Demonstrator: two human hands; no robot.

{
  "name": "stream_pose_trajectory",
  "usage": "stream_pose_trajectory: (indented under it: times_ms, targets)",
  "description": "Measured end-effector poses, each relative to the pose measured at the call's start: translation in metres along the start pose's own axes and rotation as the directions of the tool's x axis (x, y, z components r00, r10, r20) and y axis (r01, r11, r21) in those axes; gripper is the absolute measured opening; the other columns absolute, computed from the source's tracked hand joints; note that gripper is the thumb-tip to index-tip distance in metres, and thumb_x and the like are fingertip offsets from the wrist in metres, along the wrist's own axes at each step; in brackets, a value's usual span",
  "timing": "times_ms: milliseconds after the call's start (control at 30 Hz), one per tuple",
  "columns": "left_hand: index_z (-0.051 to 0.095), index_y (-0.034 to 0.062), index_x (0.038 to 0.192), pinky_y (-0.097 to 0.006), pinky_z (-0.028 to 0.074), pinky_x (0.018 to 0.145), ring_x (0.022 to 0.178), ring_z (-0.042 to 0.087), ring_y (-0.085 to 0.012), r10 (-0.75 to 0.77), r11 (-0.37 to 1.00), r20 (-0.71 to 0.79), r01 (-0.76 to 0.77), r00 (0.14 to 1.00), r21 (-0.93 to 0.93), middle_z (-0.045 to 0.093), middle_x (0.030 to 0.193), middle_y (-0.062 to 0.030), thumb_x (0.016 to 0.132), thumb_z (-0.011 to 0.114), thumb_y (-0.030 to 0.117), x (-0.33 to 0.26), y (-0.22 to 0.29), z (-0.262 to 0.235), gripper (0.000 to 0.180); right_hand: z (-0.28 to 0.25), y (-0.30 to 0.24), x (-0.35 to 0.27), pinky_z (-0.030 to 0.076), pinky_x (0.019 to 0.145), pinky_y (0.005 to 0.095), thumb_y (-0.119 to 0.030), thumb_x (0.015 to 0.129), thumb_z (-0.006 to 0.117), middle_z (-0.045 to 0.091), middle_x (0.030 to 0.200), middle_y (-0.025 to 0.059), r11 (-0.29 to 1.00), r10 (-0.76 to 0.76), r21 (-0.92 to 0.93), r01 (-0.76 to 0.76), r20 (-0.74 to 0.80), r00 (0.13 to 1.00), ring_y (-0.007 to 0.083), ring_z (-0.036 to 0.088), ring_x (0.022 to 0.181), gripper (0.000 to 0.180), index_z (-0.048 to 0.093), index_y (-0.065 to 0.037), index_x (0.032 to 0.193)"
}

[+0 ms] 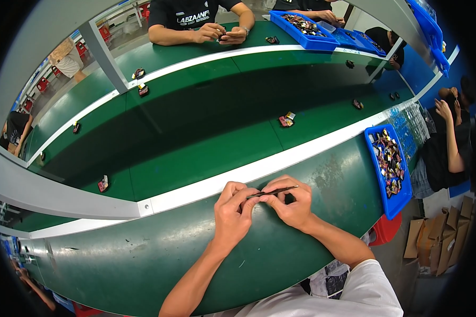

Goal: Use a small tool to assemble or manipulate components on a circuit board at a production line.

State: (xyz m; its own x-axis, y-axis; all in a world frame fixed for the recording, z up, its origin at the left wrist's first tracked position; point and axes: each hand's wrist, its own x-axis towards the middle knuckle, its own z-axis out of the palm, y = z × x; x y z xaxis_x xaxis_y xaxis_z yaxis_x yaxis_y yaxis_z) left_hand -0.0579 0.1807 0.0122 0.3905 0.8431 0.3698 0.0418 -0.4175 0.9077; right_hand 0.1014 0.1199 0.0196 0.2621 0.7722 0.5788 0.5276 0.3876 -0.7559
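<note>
At the near edge of the green workbench (143,259), both hands pinch a thin dark tool over a tiny part.

Right hand (292,203) grips dark tweezers (272,192) near their middle, fingers closed around them; left hand (232,211) is closed on something small at the tips, too hidden to identify. Light, stiff and slender, the tweezers look best held mid-shank; the part seems easily dropped. Beyond runs a conveyor belt (206,132); a blue parts tray (402,198) sits to the right.
</note>
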Motion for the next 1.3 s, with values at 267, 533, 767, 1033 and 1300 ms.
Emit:
stream_pose_trajectory:
  times_ms: [267, 533, 767, 1033, 1300]
  targets:
    - [0.075, 0.0003, 0.098, -0.024, 0.039, 0.052, 0.064, 0.054, -0.0088, 0.012, 1.000, -0.006, -0.012, 1.000, 0.006, 0.061, 0.092, -0.0041, 0.083, 0.076, -0.005, -0.003, -0.001, 0.002, 0.016, -0.001, -0.001, -0.002, 0.034, 0.044, 0.0223, -0.001, 0.077, 0.085, 0.072, 0.088, 0.0069, 1.000, -0.011, -0.010, 0.011, -0.005, 1.000, 0.0042, 0.045, 0.047, 0.018, 0.073, 0.000, 0.090]
    - [0.075, 0.0006, 0.097, -0.024, 0.039, 0.052, 0.065, 0.054, -0.0085, 0.013, 1.000, 0.006, -0.013, 1.000, -0.007, 0.061, 0.091, -0.0035, 0.082, 0.077, -0.004, -0.002, 0.002, 0.001, 0.016, -0.002, -0.001, -0.003, 0.035, 0.044, 0.0226, 0.003, 0.076, 0.083, 0.074, 0.091, 0.0088, 0.999, 0.032, 0.023, -0.033, 0.006, 0.999, 0.0051, 0.046, 0.047, 0.016, 0.074, 0.000, 0.088]
    - [0.076, 0.0022, 0.098, -0.023, 0.039, 0.052, 0.065, 0.053, -0.0075, 0.015, 1.000, -0.003, -0.015, 1.000, -0.007, 0.061, 0.091, -0.0025, 0.082, 0.078, -0.004, -0.002, 0.002, -0.001, 0.017, 0.000, -0.004, -0.001, 0.036, 0.044, 0.0223, 0.005, 0.075, 0.082, 0.074, 0.090, 0.0098, 0.999, 0.039, 0.037, -0.039, -0.009, 0.999, 0.0059, 0.047, 0.047, 0.015, 0.073, 0.001, 0.087]
    - [0.077, 0.0023, 0.098, -0.023, 0.040, 0.050, 0.063, 0.053, -0.0074, -0.020, 1.000, -0.035, 0.020, 0.999, -0.005, 0.063, 0.093, -0.0031, 0.082, 0.077, -0.005, -0.003, 0.005, -0.003, 0.018, 0.000, -0.009, 0.001, 0.039, 0.045, 0.0213, 0.006, 0.073, 0.083, 0.075, 0.091, 0.0124, 0.996, -0.073, -0.058, 0.073, 0.006, 0.997, 0.0053, 0.051, 0.048, 0.020, 0.073, -0.001, 0.088]
    - [0.077, 0.0013, 0.099, -0.023, 0.041, 0.050, 0.063, 0.053, -0.0076, -0.014, 1.000, -0.053, 0.013, 0.998, -0.006, 0.063, 0.094, -0.0035, 0.082, 0.076, -0.006, -0.004, 0.006, -0.006, 0.018, 0.002, -0.016, 0.003, 0.042, 0.045, 0.0211, 0.005, 0.072, 0.084, 0.077, 0.090, 0.0110, 0.992, -0.084, -0.097, 0.086, 0.030, 0.996, 0.0067, 0.054, 0.047, 0.021, 0.074, -0.003, 0.089]
